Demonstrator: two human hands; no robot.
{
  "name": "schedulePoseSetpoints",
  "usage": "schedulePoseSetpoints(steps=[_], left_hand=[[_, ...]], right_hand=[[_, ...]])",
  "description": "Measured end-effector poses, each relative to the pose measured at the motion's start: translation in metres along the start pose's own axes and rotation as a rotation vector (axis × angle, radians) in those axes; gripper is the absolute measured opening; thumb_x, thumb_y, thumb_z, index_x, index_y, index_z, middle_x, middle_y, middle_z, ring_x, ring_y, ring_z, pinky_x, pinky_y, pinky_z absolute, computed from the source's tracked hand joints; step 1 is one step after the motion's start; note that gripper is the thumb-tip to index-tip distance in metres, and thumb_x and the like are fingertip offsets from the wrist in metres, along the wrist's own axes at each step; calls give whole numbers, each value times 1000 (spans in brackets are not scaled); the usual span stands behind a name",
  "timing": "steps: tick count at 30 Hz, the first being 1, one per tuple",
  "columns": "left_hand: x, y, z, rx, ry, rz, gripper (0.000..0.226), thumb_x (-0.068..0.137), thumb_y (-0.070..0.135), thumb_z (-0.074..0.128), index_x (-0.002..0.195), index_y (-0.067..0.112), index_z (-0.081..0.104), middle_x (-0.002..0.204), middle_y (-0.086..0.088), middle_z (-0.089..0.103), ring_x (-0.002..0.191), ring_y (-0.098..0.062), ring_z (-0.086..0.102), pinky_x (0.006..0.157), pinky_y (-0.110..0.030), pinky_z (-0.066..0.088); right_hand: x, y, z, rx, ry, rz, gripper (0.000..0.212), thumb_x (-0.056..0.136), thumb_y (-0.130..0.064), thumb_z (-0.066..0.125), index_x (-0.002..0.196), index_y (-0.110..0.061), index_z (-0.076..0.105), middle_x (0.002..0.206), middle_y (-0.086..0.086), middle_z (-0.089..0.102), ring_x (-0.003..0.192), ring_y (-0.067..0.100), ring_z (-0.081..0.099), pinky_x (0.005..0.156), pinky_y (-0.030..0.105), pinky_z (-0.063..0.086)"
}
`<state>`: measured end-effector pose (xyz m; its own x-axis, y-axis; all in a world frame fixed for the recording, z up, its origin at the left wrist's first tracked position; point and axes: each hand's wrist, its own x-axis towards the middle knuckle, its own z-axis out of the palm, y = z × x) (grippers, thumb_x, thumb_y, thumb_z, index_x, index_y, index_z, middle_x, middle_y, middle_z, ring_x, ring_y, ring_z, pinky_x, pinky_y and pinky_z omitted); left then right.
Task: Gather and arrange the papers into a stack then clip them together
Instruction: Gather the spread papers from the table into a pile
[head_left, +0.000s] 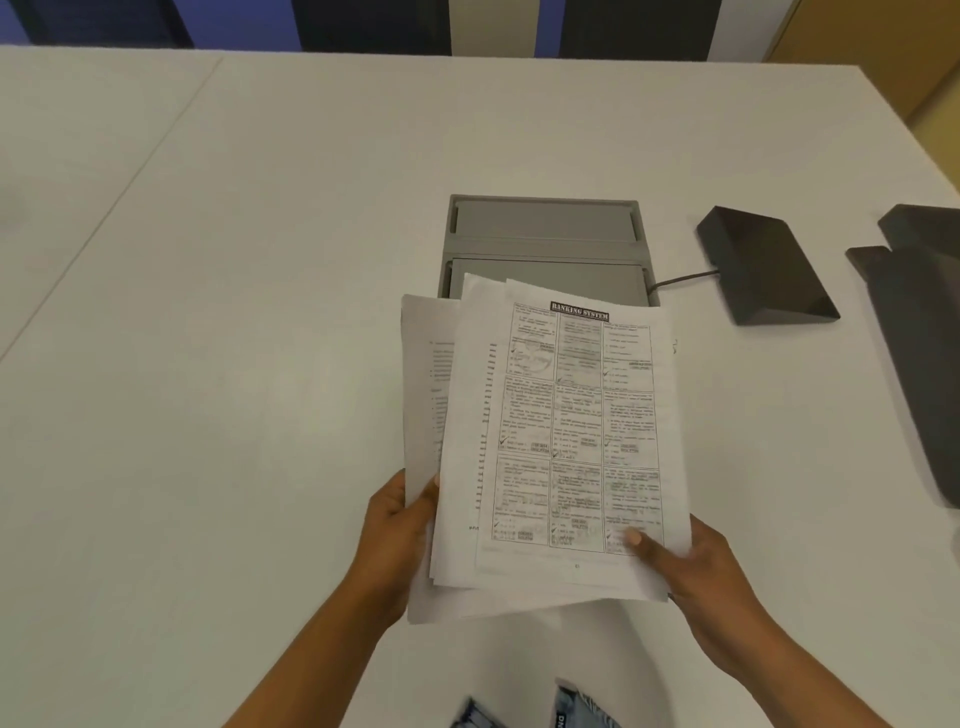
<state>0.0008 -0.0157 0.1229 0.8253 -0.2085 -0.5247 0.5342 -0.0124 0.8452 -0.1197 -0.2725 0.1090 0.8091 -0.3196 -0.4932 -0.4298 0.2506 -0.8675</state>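
one head-worn wide-angle camera looks forward and steeply down onto the white table (260, 312), close above it.

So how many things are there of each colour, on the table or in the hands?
White: 1, fanned bundle of printed papers.
Grey: 1, rectangular recessed metal hatch.
Black: 2, wedge-shaped box; flat dark shape cut off at the right edge, perhaps several pieces.
Total: 4.

Grey tray (543, 244) and black stand (763, 265) obstruct far-right table (260, 312).
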Motion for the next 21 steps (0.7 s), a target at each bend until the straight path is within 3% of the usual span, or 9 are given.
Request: schedulePoseSetpoints(steps=[4, 7, 11, 14, 19, 21], left_hand=[[0, 4, 6, 5, 37, 31, 32, 99, 43, 46, 114, 25, 68, 105, 2, 78, 96, -21, 75, 83, -42, 60], [0, 3, 8, 36, 37, 67, 21, 95, 35, 57, 111, 25, 68, 102, 4, 78, 91, -19, 76, 72, -32, 63], [-2, 6, 10, 36, 32, 69, 22, 95, 25, 61, 115, 21, 66, 106, 0, 78, 93, -23, 76, 82, -46, 62], [-2, 7, 13, 18, -13, 57, 26, 96, 25, 58, 120, 18, 64, 110, -3, 76, 98, -25, 74, 87, -51, 59], [-4, 9, 26, 7, -90, 33, 31, 97, 36, 52, 122, 23, 64, 112, 0, 76, 100, -24, 74, 86, -50, 60], [-3, 10, 31, 30, -106, 43, 29, 94, 32, 59, 120, 22, 65, 110, 0, 77, 97, -23, 75, 84, -47, 61]], right_hand=[[-3, -3, 0, 13, -22, 2, 52, 78, -28, 78, 127, -17, 64, 121, 2, 73, 112, 22, 68, 101, 50, 49], [-5, -2, -3, 3, -30, -29, 59, 72, -32, 83, 126, -17, 64, 121, 2, 72, 113, 22, 68, 100, 46, 50], [-6, -12, -6, -13, -127, -26, 53, 79, -13, 73, 130, -18, 58, 124, 2, 71, 114, 22, 68, 95, 40, 54], [0, -27, -7, 109, -161, 10, 48, 86, -14, 63, 133, -18, 56, 127, 4, 69, 117, 25, 66, 97, 42, 53], [13, -39, 6, 88, -127, 1, 41, 88, -12, 65, 129, -13, 61, 121, 8, 72, 110, 29, 69, 96, 51, 53], [16, -38, 10, 64, -70, -40, 41, 85, -12, 70, 125, -11, 63, 116, 8, 74, 106, 28, 71, 92, 49, 55]])
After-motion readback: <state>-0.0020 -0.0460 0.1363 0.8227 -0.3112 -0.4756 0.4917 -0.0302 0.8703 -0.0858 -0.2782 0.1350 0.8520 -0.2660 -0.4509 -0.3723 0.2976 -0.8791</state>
